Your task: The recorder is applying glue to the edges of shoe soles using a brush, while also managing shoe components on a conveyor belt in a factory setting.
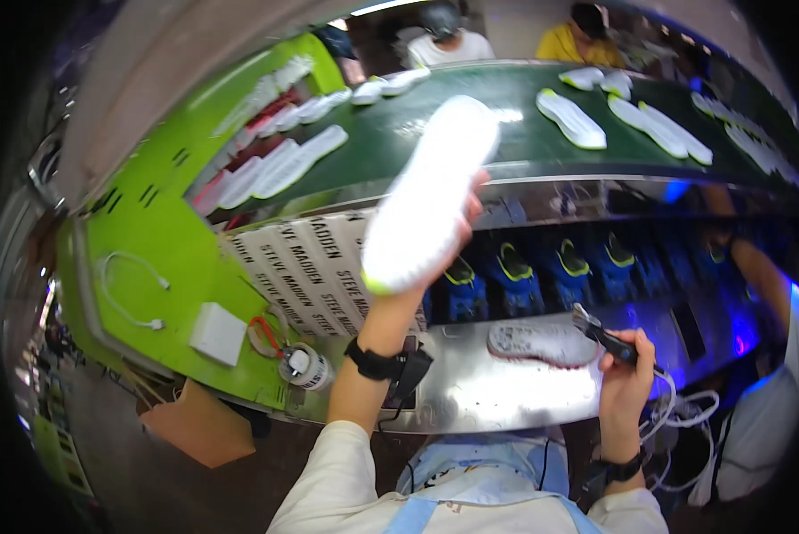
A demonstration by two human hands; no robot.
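My left hand [467, 218] is closed around a white shoe sole [435, 182] with a yellow-green tip, raised over the near edge of the green conveyor belt [506, 111]. The sole hides most of the hand. At the right, my right hand [628, 378] grips a black-handled tool [615, 343] with a short metal head; its exact kind is unclear. The metal head is close to the right end of a grey speckled sole [542, 345], which lies flat on the shiny metal worktop [480, 392].
Several white soles [570, 120] lie on the belt. Blue shoes with yellow-green collars [517, 276] stand in a row behind the worktop. A green table [137, 267] at left bears a white box [218, 334]. Another person's arm [764, 276] reaches in at right; two people sit beyond.
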